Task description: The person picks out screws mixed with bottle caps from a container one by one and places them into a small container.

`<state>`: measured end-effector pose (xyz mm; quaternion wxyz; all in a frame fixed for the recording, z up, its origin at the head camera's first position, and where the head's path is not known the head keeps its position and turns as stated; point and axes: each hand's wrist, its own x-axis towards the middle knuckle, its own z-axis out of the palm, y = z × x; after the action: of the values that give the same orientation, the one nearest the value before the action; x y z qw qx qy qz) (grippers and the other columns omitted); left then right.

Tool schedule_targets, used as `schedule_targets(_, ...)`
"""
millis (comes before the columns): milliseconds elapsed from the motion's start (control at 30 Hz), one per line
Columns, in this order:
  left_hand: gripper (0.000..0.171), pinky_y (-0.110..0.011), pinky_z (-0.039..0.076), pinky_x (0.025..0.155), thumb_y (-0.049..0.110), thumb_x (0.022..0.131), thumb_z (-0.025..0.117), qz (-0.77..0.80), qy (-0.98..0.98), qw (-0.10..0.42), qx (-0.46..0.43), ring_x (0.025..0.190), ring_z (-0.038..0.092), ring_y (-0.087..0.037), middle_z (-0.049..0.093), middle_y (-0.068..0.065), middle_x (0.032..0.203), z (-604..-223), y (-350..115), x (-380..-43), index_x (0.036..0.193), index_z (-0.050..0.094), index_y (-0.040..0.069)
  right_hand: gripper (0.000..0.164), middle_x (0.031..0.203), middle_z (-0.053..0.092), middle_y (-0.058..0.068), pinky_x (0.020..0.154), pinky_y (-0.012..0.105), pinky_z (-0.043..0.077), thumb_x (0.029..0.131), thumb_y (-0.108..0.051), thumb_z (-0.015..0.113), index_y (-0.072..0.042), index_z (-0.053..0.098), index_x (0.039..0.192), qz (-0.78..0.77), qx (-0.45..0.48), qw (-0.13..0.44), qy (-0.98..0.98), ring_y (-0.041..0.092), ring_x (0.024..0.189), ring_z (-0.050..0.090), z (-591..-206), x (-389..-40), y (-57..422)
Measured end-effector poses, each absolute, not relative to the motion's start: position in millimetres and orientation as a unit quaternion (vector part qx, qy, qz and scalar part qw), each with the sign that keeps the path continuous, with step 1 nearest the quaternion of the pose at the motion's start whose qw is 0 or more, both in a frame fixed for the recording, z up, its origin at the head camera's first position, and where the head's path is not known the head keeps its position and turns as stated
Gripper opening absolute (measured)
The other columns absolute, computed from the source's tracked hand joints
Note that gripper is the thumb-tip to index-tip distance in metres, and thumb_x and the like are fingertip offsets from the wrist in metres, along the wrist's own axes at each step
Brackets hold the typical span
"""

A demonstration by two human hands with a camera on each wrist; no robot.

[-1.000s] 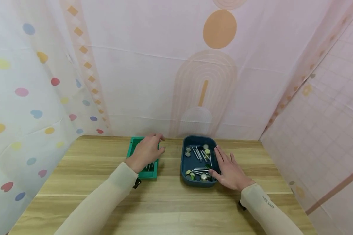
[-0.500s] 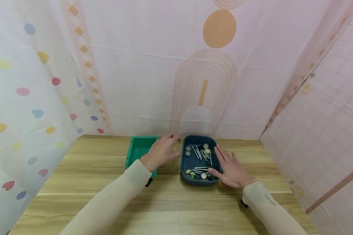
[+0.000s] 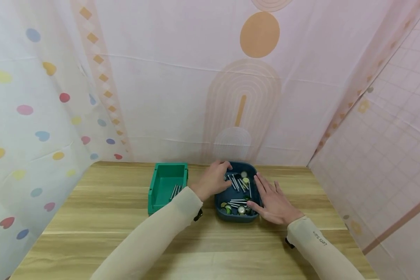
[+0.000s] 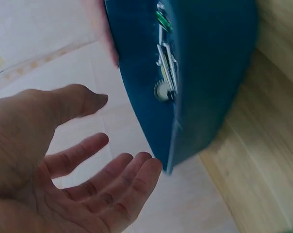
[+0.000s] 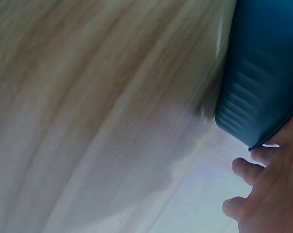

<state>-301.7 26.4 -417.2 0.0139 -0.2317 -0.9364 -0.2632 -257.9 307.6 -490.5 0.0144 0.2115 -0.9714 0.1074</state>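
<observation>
My left hand (image 3: 211, 181) hovers over the left side of a dark blue bin (image 3: 237, 218), thumb and fingers spread apart with nothing between them. In the left wrist view its fingertips (image 4: 149, 167) are right by the bin's rim. Silver nails (image 3: 235, 183) and bottle caps (image 3: 242, 210) lie loose inside the bin. My right hand (image 3: 274, 204) rests along the bin's right rim, fingers straight and thumb reaching over the edge. To the left stands a green bin (image 3: 165, 171) with several nails (image 3: 175, 190) in it; my left sleeve covers its near right corner.
Both bins stand on a wood-grain table (image 3: 210, 249), near its back edge. A patterned cloth (image 3: 168, 97) hangs right behind them, with more cloth on the left and right sides.
My left hand has moved right from above the green bin to the blue bin, uncovering the nails in the green one. The right hand has stayed at the blue bin's rim.
</observation>
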Motion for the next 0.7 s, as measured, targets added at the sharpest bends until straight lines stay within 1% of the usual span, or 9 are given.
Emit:
schedule_targets(233, 0.043, -0.052, 0.064, 0.112, 0.013, 0.106, 0.084, -0.288, -0.94, -0.007, -0.185, 0.129, 0.071, -0.036, 0.071, -0.023, 0.148, -421, 55, -311, 0.146, 0.071, 0.001, 0.102, 0.197, 0.012, 0.02, 0.142, 0.08, 0.015, 0.118, -0.066, 0.056, -0.003, 0.015, 0.186, 0.113, 0.212, 0.011, -0.971, 0.043, 0.18, 0.029, -492, -259, 308)
schedule_targets(400, 0.048, -0.055, 0.065, 0.112, 0.011, 0.109, 0.08, -0.286, -0.945, -0.029, -0.157, 0.134, 0.073, -0.043, 0.067, -0.029, 0.151, -425, 68, -318, 0.153, 0.065, -0.005, 0.101, 0.197, 0.012, 0.02, 0.143, 0.08, 0.015, 0.118, -0.066, 0.056, -0.003, 0.016, 0.186, 0.115, 0.212, 0.013, -0.97, 0.043, 0.18, 0.029, -494, -260, 308)
schedule_targets(433, 0.05, -0.056, 0.065, 0.112, 0.011, 0.11, 0.08, -0.286, -0.946, -0.036, -0.151, 0.135, 0.073, -0.044, 0.066, -0.031, 0.152, -428, 71, -322, 0.154, 0.063, -0.005, 0.101, 0.197, 0.012, 0.019, 0.143, 0.079, 0.015, 0.118, -0.066, 0.056, -0.003, 0.016, 0.186, 0.116, 0.212, 0.014, -0.97, 0.043, 0.18, 0.029, -494, -260, 309)
schedule_targets(467, 0.053, -0.054, 0.066, 0.111, 0.018, 0.11, 0.081, -0.282, -0.947, -0.03, -0.151, 0.134, 0.073, -0.043, 0.065, -0.03, 0.153, -445, 74, -336, 0.156, 0.063, -0.003, 0.101, 0.197, 0.012, 0.019, 0.143, 0.079, 0.015, 0.118, -0.066, 0.056, -0.003, 0.016, 0.186, 0.116, 0.212, 0.014, -0.97, 0.043, 0.18, 0.028, -494, -260, 309)
schedule_targets(500, 0.053, -0.054, 0.067, 0.106, 0.02, 0.109, 0.083, -0.275, -0.949, -0.021, -0.151, 0.129, 0.075, -0.043, 0.066, -0.03, 0.15, -458, 77, -347, 0.154, 0.065, -0.002, 0.101, 0.197, 0.012, 0.019, 0.143, 0.079, 0.015, 0.118, -0.066, 0.055, -0.003, 0.015, 0.186, 0.115, 0.212, 0.014, -0.97, 0.043, 0.18, 0.028, -494, -260, 309)
schedule_targets(533, 0.054, -0.054, 0.067, 0.105, 0.021, 0.108, 0.084, -0.272, -0.951, -0.027, -0.144, 0.127, 0.076, -0.043, 0.065, -0.031, 0.15, -463, 81, -353, 0.154, 0.065, -0.002, 0.101, 0.197, 0.012, 0.019, 0.143, 0.079, 0.015, 0.118, -0.067, 0.055, -0.004, 0.015, 0.186, 0.114, 0.212, 0.015, -0.971, 0.043, 0.181, 0.028, -495, -260, 309)
schedule_targets(600, 0.054, -0.053, 0.069, 0.097, 0.024, 0.106, 0.087, -0.263, -0.955, -0.03, -0.136, 0.116, 0.078, -0.041, 0.066, -0.031, 0.146, -487, 89, -377, 0.151, 0.068, 0.0, 0.101, 0.197, 0.011, 0.019, 0.143, 0.079, 0.015, 0.118, -0.067, 0.054, -0.004, 0.015, 0.187, 0.113, 0.212, 0.015, -0.971, 0.042, 0.181, 0.027, -495, -261, 309)
schedule_targets(667, 0.049, -0.051, 0.069, 0.089, 0.023, 0.105, 0.087, -0.262, -0.957, -0.04, -0.121, 0.104, 0.078, -0.038, 0.066, -0.029, 0.139, -495, 95, -387, 0.145, 0.071, 0.0, 0.101, 0.197, 0.011, 0.019, 0.143, 0.079, 0.015, 0.118, -0.067, 0.054, -0.004, 0.015, 0.187, 0.113, 0.213, 0.014, -0.97, 0.042, 0.181, 0.026, -495, -261, 309)
schedule_targets(700, 0.045, -0.053, 0.069, 0.087, 0.016, 0.105, 0.085, -0.262, -0.957, -0.056, -0.109, 0.1, 0.077, -0.04, 0.066, -0.031, 0.135, -484, 97, -383, 0.143, 0.072, -0.003, 0.101, 0.197, 0.011, 0.018, 0.143, 0.079, 0.015, 0.118, -0.067, 0.054, -0.004, 0.014, 0.187, 0.114, 0.214, 0.014, -0.97, 0.042, 0.181, 0.026, -495, -261, 309)
